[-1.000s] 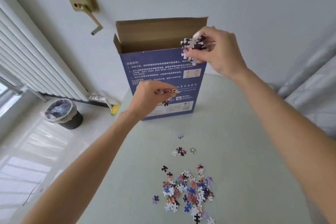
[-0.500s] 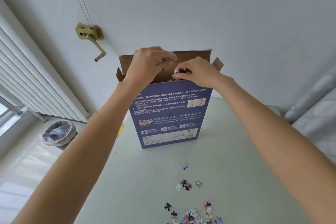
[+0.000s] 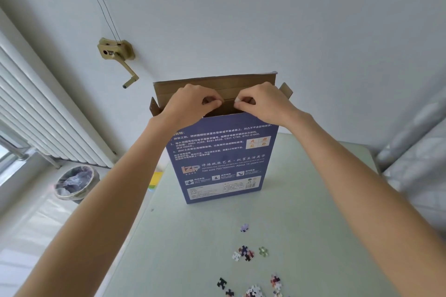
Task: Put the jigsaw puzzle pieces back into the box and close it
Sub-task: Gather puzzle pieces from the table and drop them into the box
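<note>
Left of the box stands a lined bin on the floor. The box stands upright on the table, top flap open. Over its mouth, the left hand and right hand are curled, fingertips pinched together; what they hold I cannot tell. Loose puzzle pieces lie in front of the box.

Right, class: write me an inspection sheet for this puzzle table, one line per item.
Surface: pale green table, bare in the middle.
Job's things: blue box upright, top flap open; loose puzzle pieces on the near side.
Clutter: nothing seen.
Grips: left hand and right hand curled over the box opening; contents hidden.
Cables: thin cords down the wall to a crank.
Surroundings: radiator, lined bin.
</note>
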